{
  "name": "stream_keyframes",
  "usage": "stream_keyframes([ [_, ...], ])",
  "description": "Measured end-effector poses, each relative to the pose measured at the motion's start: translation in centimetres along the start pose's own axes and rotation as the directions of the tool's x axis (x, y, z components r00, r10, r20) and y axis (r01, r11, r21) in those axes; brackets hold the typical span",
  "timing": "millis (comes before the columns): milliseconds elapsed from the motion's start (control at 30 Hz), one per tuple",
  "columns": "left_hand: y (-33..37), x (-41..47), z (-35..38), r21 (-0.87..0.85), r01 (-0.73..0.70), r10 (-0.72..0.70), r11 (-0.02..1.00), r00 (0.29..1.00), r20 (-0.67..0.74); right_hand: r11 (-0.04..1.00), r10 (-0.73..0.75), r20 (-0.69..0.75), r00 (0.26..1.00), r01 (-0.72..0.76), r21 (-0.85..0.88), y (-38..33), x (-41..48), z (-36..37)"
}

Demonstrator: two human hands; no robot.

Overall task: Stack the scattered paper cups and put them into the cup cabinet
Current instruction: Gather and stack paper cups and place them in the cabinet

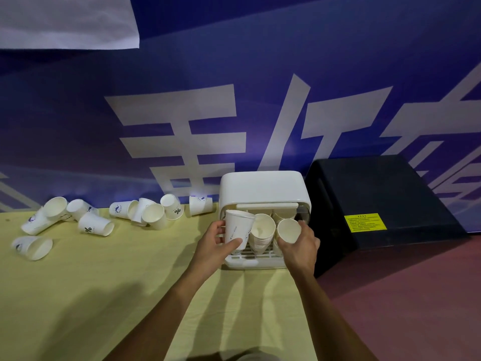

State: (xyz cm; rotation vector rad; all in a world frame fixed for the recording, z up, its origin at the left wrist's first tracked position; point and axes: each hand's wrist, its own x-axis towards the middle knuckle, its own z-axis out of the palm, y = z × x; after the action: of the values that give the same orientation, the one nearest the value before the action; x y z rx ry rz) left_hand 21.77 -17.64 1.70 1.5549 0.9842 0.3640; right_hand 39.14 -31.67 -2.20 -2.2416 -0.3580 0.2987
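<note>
Up close, the left hand (216, 243) is wrapped round an upright paper cup (238, 229) and the right hand (299, 250) grips a tilted cup (287, 230), both at the open front of the cup cabinet (263, 188), with a cup stack (261, 237) inside between them. Loads of loose cups (96, 226) lie tipped over on the bench (104, 295), well left of the left hand.

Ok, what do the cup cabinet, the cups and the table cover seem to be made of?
Cup cabinet: likely moulded plastic; it is smooth and white with a soft sheen, rounded corners and a slotted base tray. Paper cups: thin-walled white matte paper with printed logos. Table cover: probably cloth; it is yellow-green and matte with faint creases.
</note>
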Motion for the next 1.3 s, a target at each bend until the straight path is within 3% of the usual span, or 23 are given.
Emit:
stream_keyframes([
  [533,-0.1,0.3,0.1,-0.02,-0.003,0.003,1.0,1.0,0.027,0.998,0.041,0.164,0.986,-0.031,-0.061,0.3,0.7,0.2],
  [600,-0.1,0.3,0.2,-0.02,-0.003,0.004,1.0,1.0,0.029,1.0,-0.001,0.075,0.997,0.002,-0.005,-0.2,0.5,-0.2],
  [700,0.2,0.1,0.4,-0.027,-0.011,0.012,1.0,0.999,0.032,0.966,-0.056,0.01,0.998,0.052,0.255,-1.8,-0.2,-1.3],
  [800,0.7,-0.2,0.9,-0.037,-0.026,0.028,0.999,0.998,0.047,0.904,-0.127,0.144,0.982,0.055,0.423,-3.6,-0.6,-2.1],
  [900,1.1,-0.4,1.7,-0.026,-0.042,0.043,0.999,0.997,0.071,0.897,-0.198,0.344,0.918,0.028,0.441,-4.4,-1.0,-2.4],
  [1000,1.4,-0.7,2.5,-0.053,-0.053,0.058,0.997,0.993,0.102,0.902,-0.196,0.416,0.888,-0.003,0.432,-4.3,-1.2,-2.1],
  [1100,1.3,-0.8,3.0,-0.07,-0.062,0.072,0.996,0.988,0.137,0.893,-0.19,0.361,0.913,0.008,0.449,-4.0,-1.6,-2.3],
  [1300,0.4,-0.8,3.1,-0.044,-0.037,0.044,0.998,0.986,0.162,0.836,-0.101,0.079,0.992,0.041,0.547,-2.3,-1.5,-3.9],
])
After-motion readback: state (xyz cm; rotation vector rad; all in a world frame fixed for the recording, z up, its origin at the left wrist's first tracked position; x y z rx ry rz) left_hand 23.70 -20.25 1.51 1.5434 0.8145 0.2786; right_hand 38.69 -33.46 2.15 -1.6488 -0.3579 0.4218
